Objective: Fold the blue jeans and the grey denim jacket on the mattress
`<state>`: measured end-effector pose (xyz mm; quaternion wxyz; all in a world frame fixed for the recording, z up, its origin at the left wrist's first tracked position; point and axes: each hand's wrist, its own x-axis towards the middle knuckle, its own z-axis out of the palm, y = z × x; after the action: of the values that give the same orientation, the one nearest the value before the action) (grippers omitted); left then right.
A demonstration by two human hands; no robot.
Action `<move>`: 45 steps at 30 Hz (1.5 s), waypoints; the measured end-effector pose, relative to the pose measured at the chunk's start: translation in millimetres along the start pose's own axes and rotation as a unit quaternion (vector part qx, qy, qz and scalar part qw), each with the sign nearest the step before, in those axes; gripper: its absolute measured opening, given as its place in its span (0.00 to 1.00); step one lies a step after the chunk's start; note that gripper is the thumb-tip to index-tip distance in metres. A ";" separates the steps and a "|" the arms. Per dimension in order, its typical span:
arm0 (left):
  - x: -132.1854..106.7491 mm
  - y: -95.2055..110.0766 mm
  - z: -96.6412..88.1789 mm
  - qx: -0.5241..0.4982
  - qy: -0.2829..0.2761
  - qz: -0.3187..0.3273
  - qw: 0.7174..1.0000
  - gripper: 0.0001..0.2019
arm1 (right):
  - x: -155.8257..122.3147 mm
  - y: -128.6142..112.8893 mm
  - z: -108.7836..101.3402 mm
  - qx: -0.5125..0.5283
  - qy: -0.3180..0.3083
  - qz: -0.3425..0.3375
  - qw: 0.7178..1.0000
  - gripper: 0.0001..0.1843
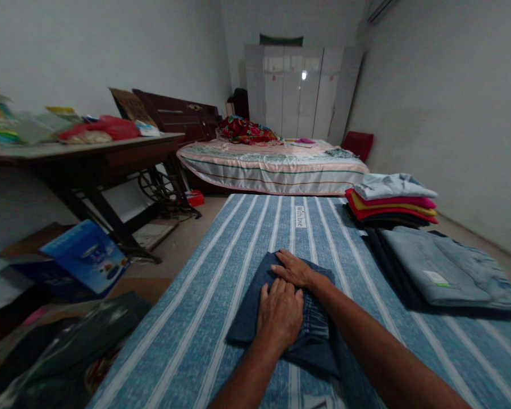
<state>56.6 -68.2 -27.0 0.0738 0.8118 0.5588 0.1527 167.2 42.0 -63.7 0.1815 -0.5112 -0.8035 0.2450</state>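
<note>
A pair of dark blue denim trousers (249,309) lies partly folded on the striped bedding, with a gathered elastic band showing near its right side. Part of the cloth trails toward me under my right forearm. My left hand (281,309) rests palm down on the middle of the fold, its fingers slightly bent and pointing away from me. Just beyond it, my right hand (296,270) lies across the far edge of the cloth, fingers stretched to the left and near my left fingertips. Both palms are hidden.
Folded jeans (443,267) lie in a pile at the right, in front of a stack of coloured clothes (392,201). Blue bedding with white stripes (204,284) covers the surface. A sewing table (111,150) and a blue box (89,258) stand left; a bed (272,170) is beyond.
</note>
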 end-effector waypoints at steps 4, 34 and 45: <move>0.0 -1.4 1.0 0.000 0.002 0.005 1.000 0.18 | 0.8 0.5 -0.1 -0.001 0.000 0.002 1.000 0.32; 0.3 -3.4 3.1 0.000 0.015 0.008 1.000 0.18 | 5.4 -0.2 4.7 -0.038 0.022 0.021 0.999 0.31; 1.3 -2.5 2.4 -0.006 -0.001 -0.001 1.000 0.18 | 3.7 -4.1 1.7 -0.038 0.026 0.023 0.999 0.31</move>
<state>55.6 -66.0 -29.8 0.0795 0.8108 0.5585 0.1558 161.8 43.6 -62.6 0.1770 -0.5422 -0.7954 0.2048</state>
